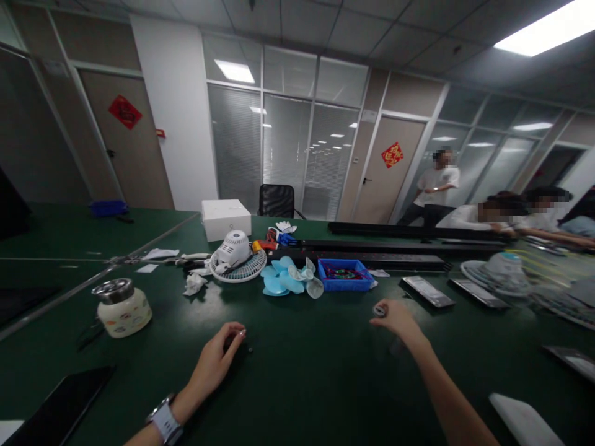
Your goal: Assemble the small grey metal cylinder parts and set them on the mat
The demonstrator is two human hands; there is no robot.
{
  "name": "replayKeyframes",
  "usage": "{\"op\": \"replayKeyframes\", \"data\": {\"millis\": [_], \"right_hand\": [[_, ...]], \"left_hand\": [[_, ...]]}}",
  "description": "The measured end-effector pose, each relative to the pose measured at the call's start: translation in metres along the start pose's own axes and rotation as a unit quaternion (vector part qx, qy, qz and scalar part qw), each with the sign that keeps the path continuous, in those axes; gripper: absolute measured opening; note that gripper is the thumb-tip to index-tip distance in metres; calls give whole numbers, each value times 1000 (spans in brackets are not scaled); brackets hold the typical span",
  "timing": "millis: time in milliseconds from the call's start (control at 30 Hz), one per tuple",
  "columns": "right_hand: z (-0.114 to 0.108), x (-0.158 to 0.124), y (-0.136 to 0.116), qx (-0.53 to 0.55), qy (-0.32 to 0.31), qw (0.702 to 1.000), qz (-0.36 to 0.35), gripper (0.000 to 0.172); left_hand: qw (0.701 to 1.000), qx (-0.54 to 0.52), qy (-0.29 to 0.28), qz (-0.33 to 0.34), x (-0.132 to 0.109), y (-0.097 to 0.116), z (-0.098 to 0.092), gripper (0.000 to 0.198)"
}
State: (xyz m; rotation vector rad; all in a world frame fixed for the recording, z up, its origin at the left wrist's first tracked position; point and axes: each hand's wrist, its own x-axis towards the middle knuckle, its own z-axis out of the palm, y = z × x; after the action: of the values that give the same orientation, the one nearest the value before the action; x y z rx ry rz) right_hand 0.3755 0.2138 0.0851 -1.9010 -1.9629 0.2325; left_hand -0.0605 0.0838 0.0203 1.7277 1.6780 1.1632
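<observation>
My left hand (pixel 218 356) rests just above the green table, its thumb and fingertips pressed together. Whatever may be between them is too small to make out. A tiny dark piece (pixel 250 350) lies beside those fingertips. Farther right, my right hand (pixel 397 319) grips a small round grey object (pixel 380 311) with a ring-like end, between thumb and curled fingers. Beyond the hands lie light blue fan blades (pixel 281 277) and a blue tray (pixel 344 286) of coloured wires. A white fan head with its round guard (pixel 238 266) sits behind the blades.
A cream jar (pixel 124 314) with a metal lid stands at left, near a black tablet-like slab (pixel 62 406). Flat silver-and-black devices (pixel 426 291) lie at right. Long black rails (pixel 385 244) and a white box (pixel 226 220) are at the back. Several people are at far right.
</observation>
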Motion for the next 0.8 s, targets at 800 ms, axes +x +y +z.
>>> {"op": "replayKeyframes", "data": {"millis": [800], "right_hand": [[127,-90,-204,156,-131,869,-451,36]], "left_hand": [[1000,-1,22,12,-3,1,-1,32]]}}
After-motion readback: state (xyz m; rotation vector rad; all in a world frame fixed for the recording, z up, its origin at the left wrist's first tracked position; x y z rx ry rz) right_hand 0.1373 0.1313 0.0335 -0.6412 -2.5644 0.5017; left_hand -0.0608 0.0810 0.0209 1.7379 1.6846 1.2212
